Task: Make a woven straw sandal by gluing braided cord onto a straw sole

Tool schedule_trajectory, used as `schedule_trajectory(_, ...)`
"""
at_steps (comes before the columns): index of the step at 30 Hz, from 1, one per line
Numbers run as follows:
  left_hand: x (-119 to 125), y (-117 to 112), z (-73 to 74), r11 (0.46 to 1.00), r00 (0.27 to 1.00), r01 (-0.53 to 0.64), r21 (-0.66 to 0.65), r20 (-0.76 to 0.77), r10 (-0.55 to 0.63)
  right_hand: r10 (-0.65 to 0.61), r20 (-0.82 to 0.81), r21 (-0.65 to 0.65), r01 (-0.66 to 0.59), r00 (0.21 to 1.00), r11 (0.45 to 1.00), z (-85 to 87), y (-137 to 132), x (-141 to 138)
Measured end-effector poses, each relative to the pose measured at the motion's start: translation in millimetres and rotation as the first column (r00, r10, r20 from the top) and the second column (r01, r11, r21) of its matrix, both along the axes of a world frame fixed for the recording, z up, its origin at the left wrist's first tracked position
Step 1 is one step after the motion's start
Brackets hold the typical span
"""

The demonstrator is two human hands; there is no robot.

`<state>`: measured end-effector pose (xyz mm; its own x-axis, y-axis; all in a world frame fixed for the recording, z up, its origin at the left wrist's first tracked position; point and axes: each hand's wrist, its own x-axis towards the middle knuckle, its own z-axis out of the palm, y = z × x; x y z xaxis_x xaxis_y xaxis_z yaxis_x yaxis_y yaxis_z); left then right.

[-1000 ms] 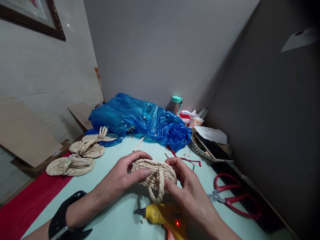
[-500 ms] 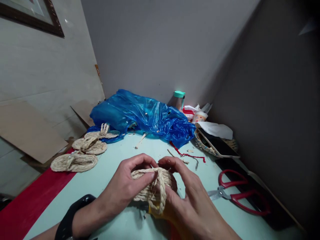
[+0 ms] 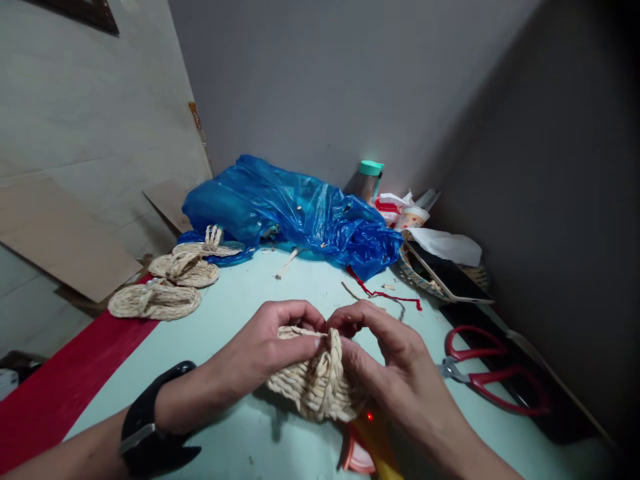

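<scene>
Low in the middle of the head view, a small woven straw sandal [image 3: 315, 383] with a braided strap is held between both hands. My left hand [image 3: 280, 340] grips its left upper edge, thumb on the near face and fingers behind. On the other side my right hand [image 3: 385, 353] pinches the rim beside the top of the braided strap [image 3: 335, 363]. The right fingertips nearly meet the left ones there. Partly under the right hand lies a yellow tool [image 3: 377, 443] with a small red light; its kind is hidden.
Finished-looking straw sandals [image 3: 155, 300] line the left edge on red cloth [image 3: 90, 370]. Blue plastic [image 3: 290, 207] covers the back. Red-handled scissors [image 3: 487, 367], a phone [image 3: 450, 273] on a basket, a paper cup [image 3: 413, 217] and a lidded bottle [image 3: 370, 180] stand right. Red yarn [image 3: 380, 291] lies mid-table.
The sandal has tilted so more of its woven face shows, and the strap has shifted closer against it. Both hands stay on it. The camera view has dipped slightly.
</scene>
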<state>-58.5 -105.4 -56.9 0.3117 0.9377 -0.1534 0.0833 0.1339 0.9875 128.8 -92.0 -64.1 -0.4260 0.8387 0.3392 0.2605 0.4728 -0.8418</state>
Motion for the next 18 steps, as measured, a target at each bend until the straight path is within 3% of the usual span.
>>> schedule_trajectory(8,-1.6,1.1,-0.6,0.998,1.0,0.003,-0.064,-0.031,-0.005,-0.003,0.07,0.074,-0.002,0.998,0.997,-3.1,-1.0,-0.9)
schedule_trajectory(12,-0.6,2.3,-3.0,0.992,1.0,-0.005,-0.127,0.007,0.006,0.004,0.093,-0.009,-0.003,0.996,1.0,-5.5,1.1,-2.6)
schedule_trajectory(18,-0.4,5.9,-12.5,0.993,0.998,0.012,-0.114,0.062,-0.005,-0.02,0.094,-0.113,0.031,0.995,0.993,-4.9,4.0,-1.6)
